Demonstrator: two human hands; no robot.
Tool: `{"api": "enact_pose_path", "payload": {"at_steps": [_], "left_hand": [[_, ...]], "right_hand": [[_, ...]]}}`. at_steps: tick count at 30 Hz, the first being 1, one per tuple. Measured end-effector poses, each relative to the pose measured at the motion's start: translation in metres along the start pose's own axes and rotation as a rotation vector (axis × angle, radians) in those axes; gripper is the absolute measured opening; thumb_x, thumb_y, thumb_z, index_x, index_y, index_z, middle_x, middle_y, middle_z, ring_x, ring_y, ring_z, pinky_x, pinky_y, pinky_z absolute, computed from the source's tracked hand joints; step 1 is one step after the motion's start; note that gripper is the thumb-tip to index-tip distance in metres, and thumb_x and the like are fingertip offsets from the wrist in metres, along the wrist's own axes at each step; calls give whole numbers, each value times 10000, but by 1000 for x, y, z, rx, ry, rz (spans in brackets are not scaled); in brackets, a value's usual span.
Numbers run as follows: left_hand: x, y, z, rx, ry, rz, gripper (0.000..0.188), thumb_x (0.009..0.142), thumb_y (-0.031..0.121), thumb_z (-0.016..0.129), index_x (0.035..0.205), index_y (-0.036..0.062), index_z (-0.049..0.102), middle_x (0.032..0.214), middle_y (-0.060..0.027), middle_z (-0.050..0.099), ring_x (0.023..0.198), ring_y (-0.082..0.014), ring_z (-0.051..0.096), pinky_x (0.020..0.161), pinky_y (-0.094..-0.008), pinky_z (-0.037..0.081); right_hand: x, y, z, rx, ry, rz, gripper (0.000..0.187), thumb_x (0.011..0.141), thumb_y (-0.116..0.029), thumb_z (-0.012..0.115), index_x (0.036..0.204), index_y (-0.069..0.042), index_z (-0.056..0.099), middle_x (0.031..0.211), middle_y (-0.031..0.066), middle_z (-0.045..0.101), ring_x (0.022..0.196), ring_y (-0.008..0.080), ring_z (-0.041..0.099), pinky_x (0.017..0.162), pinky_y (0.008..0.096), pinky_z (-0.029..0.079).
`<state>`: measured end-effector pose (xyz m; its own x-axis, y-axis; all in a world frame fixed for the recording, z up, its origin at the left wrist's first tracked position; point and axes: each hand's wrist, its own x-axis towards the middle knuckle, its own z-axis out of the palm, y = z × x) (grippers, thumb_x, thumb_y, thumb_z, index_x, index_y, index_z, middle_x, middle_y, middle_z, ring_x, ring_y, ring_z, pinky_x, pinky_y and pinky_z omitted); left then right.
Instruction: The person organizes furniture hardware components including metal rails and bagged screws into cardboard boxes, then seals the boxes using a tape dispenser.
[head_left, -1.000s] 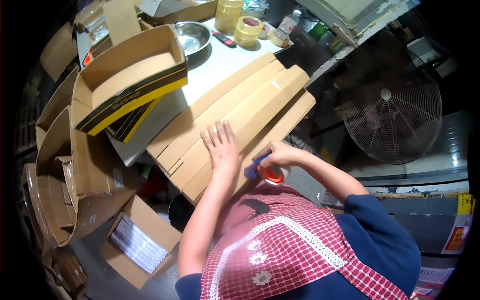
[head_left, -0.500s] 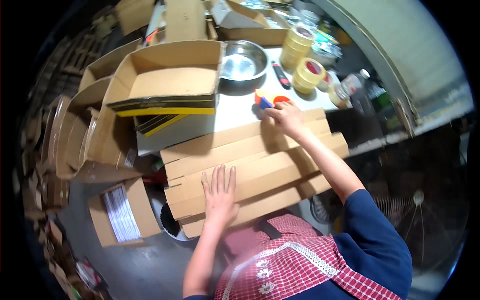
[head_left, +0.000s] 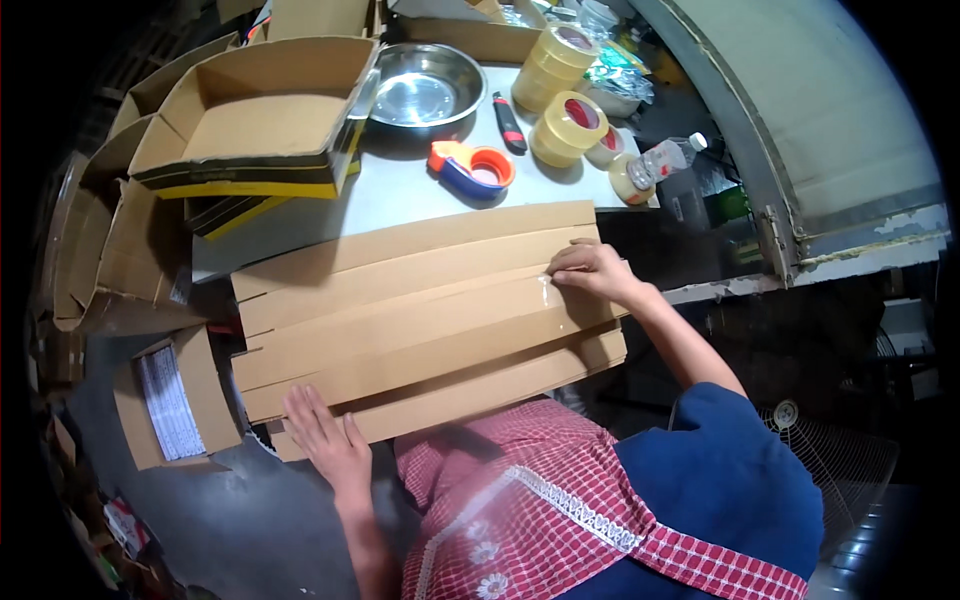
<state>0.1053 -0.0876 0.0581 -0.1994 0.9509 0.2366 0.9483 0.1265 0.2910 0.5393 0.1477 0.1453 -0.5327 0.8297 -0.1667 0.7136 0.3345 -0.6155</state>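
A flattened brown cardboard box (head_left: 420, 310) lies across the near edge of a white table (head_left: 400, 195), with a strip of clear tape along its middle seam. My right hand (head_left: 590, 270) presses flat on the right end of that seam. Fingers spread, my left hand (head_left: 325, 440) rests on the box's near left corner. Beyond the box sits an orange and blue tape dispenser (head_left: 470, 168), held by neither hand.
An open cardboard box (head_left: 255, 115) stands at the table's left, with a steel bowl (head_left: 425, 90), a box cutter (head_left: 508, 122), tape rolls (head_left: 565, 70) and a plastic bottle (head_left: 665, 155) behind. More boxes (head_left: 165, 395) are stacked on the floor at left. A fan (head_left: 830, 460) stands low right.
My right hand has let go of the tape dispenser on the table and come back to the right end of the taped seam. My left hand slid to the box's near left corner.
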Motion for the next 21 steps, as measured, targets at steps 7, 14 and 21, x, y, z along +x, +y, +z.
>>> {"api": "enact_pose_path", "payload": {"at_steps": [7,14,21], "left_hand": [[7,17,1,12,44,-23,724,967,183,587,1600,9,282,1652,-241,261,1535,-462,212,1226,-608,196],[29,62,-9,-69,38,-31,524,940,160,586,1457,98,528,1592,-240,366,1509,-518,230,1183,-701,147],[72,121,-15,-85,31,182,344,875,13,637,1199,99,713,1448,-120,543,1448,-444,384,1185,-658,169]], "right_hand": [[15,26,27,145,-45,-40,286,883,-191,756,1143,-72,770,1187,123,723,1231,285,607,1088,392,440],[44,37,14,489,-292,584,573,986,-501,616,1274,-13,697,1211,156,707,1096,231,643,969,346,481],[67,33,-2,282,-542,550,557,971,-478,631,1211,16,721,1120,193,724,1080,273,660,979,373,478]]}}
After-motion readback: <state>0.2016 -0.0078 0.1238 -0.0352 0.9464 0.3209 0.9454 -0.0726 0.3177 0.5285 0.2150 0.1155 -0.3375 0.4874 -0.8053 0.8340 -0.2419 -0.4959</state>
